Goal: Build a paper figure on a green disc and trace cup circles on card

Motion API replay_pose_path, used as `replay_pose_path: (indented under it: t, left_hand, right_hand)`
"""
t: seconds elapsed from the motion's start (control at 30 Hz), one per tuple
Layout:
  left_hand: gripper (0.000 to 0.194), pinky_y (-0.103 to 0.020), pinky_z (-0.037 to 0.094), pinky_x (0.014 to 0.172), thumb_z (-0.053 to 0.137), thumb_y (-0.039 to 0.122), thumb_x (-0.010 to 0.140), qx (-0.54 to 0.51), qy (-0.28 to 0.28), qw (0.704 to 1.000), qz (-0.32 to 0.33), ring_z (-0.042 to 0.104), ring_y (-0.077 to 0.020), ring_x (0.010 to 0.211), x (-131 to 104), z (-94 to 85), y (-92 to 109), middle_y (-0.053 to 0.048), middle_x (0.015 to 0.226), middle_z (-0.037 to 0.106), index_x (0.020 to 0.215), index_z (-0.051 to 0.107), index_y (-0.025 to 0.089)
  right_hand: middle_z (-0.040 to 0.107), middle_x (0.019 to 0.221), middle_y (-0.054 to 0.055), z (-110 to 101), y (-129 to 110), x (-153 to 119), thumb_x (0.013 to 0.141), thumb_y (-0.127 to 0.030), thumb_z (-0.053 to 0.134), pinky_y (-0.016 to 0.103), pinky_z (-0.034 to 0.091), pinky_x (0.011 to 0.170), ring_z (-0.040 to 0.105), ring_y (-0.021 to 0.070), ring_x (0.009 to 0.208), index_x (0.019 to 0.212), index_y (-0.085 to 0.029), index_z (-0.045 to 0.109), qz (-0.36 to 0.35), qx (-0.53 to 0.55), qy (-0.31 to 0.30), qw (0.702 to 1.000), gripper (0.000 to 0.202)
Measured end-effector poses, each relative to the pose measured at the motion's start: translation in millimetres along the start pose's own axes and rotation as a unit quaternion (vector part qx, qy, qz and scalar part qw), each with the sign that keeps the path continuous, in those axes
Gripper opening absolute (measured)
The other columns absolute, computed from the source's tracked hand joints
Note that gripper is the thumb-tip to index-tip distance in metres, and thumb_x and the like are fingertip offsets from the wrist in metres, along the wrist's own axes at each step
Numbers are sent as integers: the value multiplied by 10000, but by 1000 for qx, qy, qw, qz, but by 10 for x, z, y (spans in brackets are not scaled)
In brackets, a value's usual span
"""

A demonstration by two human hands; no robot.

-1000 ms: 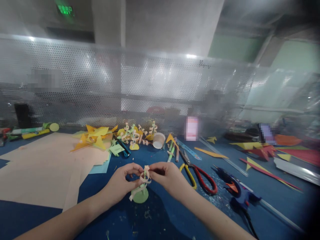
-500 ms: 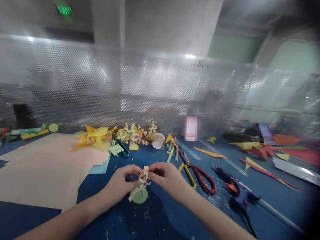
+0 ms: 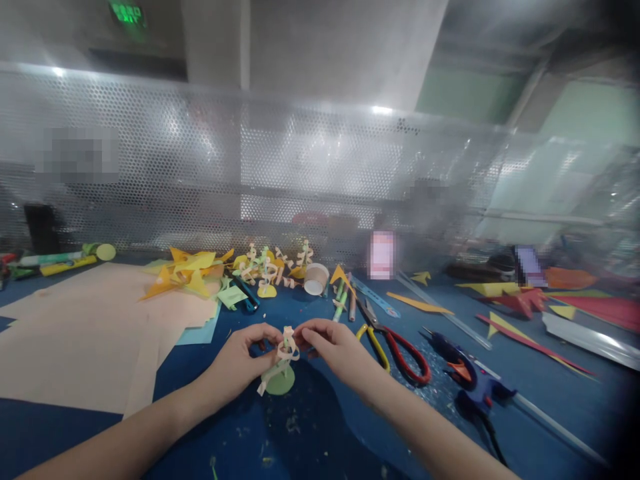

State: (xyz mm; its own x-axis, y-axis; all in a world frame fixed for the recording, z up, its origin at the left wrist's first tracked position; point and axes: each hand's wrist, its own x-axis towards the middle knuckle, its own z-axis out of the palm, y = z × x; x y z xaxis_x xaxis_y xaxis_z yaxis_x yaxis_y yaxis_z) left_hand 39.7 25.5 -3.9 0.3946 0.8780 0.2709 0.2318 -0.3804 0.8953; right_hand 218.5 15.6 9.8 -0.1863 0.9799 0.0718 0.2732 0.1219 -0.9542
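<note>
Small paper model (image 3: 280, 381) near centre, round green base down. Left hand (image 3: 245, 360) pinches its curled upper part; right hand (image 3: 333, 343) just beside, contact or grip cannot be told. Risk: uneven pull by left fingers could tear the pale strip (image 3: 269, 378) or tip the stem. Blue table (image 3: 305, 440), littered with scraps; scissors (image 3: 393, 343) right. Far: perforated metal screen (image 3: 320, 167), lit exit sign (image 3: 129, 13) upper left.

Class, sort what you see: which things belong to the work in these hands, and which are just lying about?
Belonging, judging by closeness to the fingers:
- curled peach strip
- round green base

Probably just lying about, untouched:
- scissors
- glue gun
- peach sheets
- blue ruler
</note>
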Motion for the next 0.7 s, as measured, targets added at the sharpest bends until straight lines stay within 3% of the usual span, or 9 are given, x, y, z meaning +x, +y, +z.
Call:
replay_pose_path:
  t: [0.23, 0.37, 0.53, 0.7]
  left_hand:
    - [123, -266, 450, 696, 609, 280, 725, -11, 10, 1000, 6, 580, -174, 725, 2, -10, -46, -28, 758, 644, 760, 630, 164]
    - [133, -283, 447, 798, 660, 283, 680, -78, 33, 996, 20, 577, -200, 899, 11, -16, -82, -67, 954, 613, 734, 634, 164]
    - [180, -309, 448, 841, 708, 319, 629, -164, 41, 985, -24, 546, -225, 995, 18, -38, -73, -80, 1053, 560, 700, 658, 161]
    - [190, -313, 450, 823, 740, 319, 593, -203, 22, 977, -53, 562, -218, 942, 13, -44, -23, -64, 994, 585, 683, 683, 162]
  right_hand:
    - [667, 762, 45, -58, 81, -40, 691, -196, 532, 306, 447, 688, 590, 196, 745, 801, -166, 663, -40, -56, -9, 998, 173]
    - [655, 845, 32, -13, 93, -91, 625, -183, 614, 291, 439, 676, 556, 169, 724, 901, -179, 655, -43, -43, -44, 997, 278]
    - [658, 801, 21, 101, 143, -98, 657, -331, 638, 258, 426, 628, 567, 138, 670, 981, -168, 595, -9, 36, -87, 996, 366]
    - [611, 644, -20, 125, 165, -76, 619, -365, 675, 215, 360, 506, 464, 74, 485, 899, -148, 577, 46, 101, -71, 991, 367]
